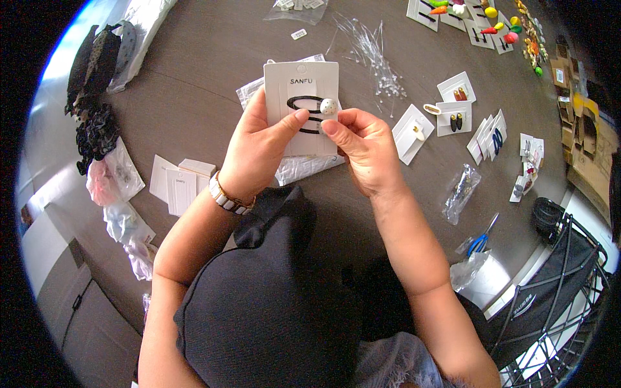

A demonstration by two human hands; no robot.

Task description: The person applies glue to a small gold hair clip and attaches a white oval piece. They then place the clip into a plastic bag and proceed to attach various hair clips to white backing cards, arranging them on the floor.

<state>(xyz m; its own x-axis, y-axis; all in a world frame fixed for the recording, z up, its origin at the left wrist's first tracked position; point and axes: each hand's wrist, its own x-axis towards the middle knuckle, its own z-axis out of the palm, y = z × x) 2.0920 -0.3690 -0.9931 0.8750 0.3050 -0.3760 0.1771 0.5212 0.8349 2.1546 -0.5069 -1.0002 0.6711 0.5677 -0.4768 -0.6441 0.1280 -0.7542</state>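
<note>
The left hand (262, 145) grips a white card (284, 81) by its lower left, its thumb pressed on the front across two black hair clips (304, 99). The card stands at one o'clock of this hand. The right hand (370, 152) pinches with thumb and forefinger at the card's lower right edge, so the card lies toward its eleven o'clock. A speckled white ball (328, 107) sits at the right end of the upper clip, just above the right thumb.

The left fingers are hidden behind the card, and the right thumb covers the end of the lower clip; whether a second ball is beneath it, I cannot tell. A plastic packet (304, 169) under the hands is partly covered.

Farther out on the surface (207, 71), white cards (181, 191) lie at eight o'clock, thin clear strips (381, 74) near two and a card with a pale clip (407, 139) at three. At four are a clear bag (461, 194), its contents hard to make out, and blue-handled scissors (479, 244). At twelve, another clear bag (297, 11) is cut off by the top edge. Black cloth (259, 304) blocks six o'clock.
</note>
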